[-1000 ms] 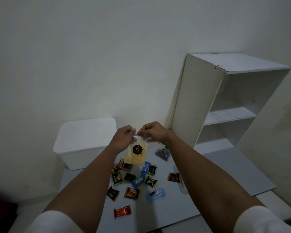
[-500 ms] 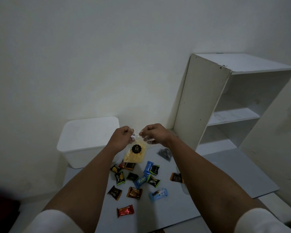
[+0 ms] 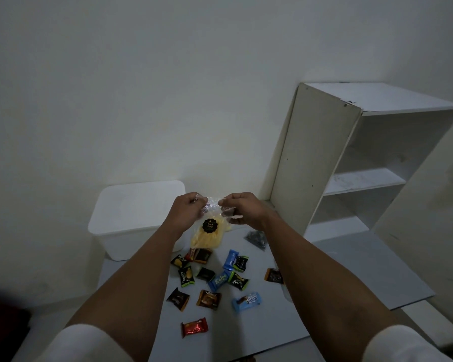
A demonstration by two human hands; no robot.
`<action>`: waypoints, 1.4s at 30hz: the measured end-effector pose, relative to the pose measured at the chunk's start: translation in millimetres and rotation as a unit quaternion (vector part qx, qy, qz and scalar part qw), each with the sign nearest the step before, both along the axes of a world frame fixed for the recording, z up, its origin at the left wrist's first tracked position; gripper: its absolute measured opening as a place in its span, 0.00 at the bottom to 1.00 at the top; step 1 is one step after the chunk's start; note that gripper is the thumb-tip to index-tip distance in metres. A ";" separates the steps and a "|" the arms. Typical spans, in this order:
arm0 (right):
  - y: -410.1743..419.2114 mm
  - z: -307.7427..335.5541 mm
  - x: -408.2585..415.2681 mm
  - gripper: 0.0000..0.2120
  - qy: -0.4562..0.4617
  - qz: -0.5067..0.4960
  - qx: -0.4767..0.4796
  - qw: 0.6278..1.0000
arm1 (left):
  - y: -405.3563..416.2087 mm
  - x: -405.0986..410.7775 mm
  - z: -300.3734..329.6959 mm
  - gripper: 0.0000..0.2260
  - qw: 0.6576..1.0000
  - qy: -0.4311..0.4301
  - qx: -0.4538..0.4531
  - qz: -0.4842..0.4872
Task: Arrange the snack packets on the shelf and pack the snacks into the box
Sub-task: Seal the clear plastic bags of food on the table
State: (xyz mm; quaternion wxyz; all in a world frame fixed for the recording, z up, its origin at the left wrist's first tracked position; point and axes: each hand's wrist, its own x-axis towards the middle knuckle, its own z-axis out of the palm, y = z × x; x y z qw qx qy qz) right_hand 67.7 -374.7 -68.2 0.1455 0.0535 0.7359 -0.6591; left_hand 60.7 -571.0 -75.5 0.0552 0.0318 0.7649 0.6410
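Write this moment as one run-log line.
hands: left hand and right hand pinch clear bag of yellow snacks | shelf: bare | box: lidded

Bag (image 3: 209, 226) in my fingers (image 3: 226, 203): clear crinkly plastic, glossy, with a matt black sticker (image 3: 211, 226). Packets (image 3: 215, 280) below: shiny foil-like wrappers. Box (image 3: 136, 212): smooth matt white plastic. Shelf (image 3: 364, 178): painted board, matt, scuffed. Board (image 3: 351, 270) underneath: flat, matt grey.
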 end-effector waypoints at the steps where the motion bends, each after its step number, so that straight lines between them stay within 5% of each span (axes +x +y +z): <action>1: 0.7 -0.2 0.0 0.04 -0.001 -0.003 -0.008 1.000 | 0.3 -0.8 -1.1 0.09 1.000 -0.002 0.003 0.003; 27: 11.0 -7.7 -1.4 0.04 0.020 -0.035 -0.062 0.997 | 4.3 -5.3 -5.3 0.10 0.995 -0.041 0.080 0.053; 42: -3.5 -6.3 -1.9 0.06 0.076 -0.034 0.015 0.996 | 6.9 -1.4 -4.7 0.12 1.000 -0.007 0.018 0.009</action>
